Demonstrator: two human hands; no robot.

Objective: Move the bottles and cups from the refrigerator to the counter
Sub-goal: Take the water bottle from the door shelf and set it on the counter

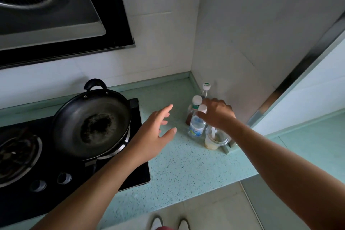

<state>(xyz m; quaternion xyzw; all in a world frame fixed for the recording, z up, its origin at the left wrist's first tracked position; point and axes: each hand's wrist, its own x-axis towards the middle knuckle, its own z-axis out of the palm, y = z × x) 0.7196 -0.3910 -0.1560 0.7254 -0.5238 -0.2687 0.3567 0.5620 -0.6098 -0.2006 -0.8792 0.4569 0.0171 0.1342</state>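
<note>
Green-blue stone with little dark dots makes the desk [186, 170]; it runs into a corner of white walls. A big grey fan hood [56, 5] hangs over the black stove [78, 173] on the left; a dark round pan [91, 119] sits on one burner.

The left hand [155, 138] hangs over the bare desk between the stove and the bottles; its fingers [168, 110] are spread wide and hold nothing.

The right hand [218, 115] reaches down over the bottles in the corner; its fingers [207, 101] are bent, and the white cap of the front bottle [196, 129] sits between one finger and the thumb; I cannot tell if they pinch it.

Three bottles stand close together on the desk by the right wall. The front bottle is clear with a blue and white label; the words on it are too blurry to read. The brown bottle [193, 111] stands just behind it; the back bottle [205, 89] has a green and white cap. A clear cup [214, 141] with a white straw [212, 131] stands just beside the front bottle, under the right wrist.
</note>
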